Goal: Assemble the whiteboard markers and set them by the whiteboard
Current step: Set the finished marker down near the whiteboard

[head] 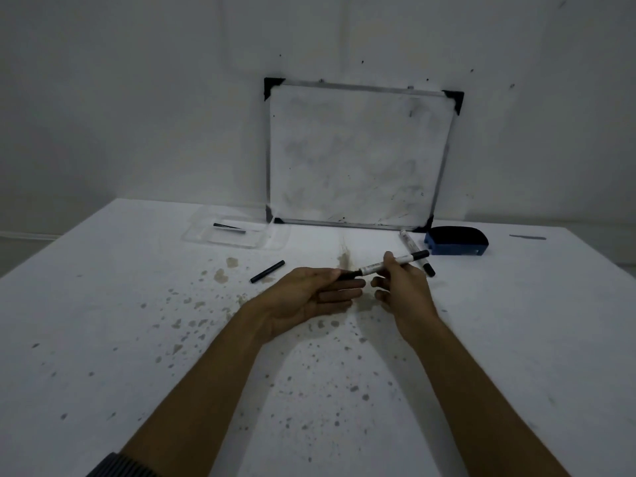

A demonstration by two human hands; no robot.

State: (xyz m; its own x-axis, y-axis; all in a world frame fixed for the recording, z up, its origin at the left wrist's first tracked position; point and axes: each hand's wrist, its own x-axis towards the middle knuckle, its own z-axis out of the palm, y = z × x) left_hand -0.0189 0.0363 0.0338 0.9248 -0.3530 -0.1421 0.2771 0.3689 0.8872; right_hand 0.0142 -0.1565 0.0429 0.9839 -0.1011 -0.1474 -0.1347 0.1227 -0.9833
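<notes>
Marker [385, 266] pinched in right hand [404, 287] fingers, its dark end half hidden in left hand [309, 294] fingers; clear tray [275, 239] holds a dark part [228, 227].

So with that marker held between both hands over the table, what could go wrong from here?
1. The marker is pinched only by the fingertips of the right hand and left hand; it might slip and roll.
2. If its left end is an uncapped tip, which I cannot tell, ink could smear the left fingers.
3. The loose black piece lies apart on the stained table and could be overlooked or knocked away.
</notes>
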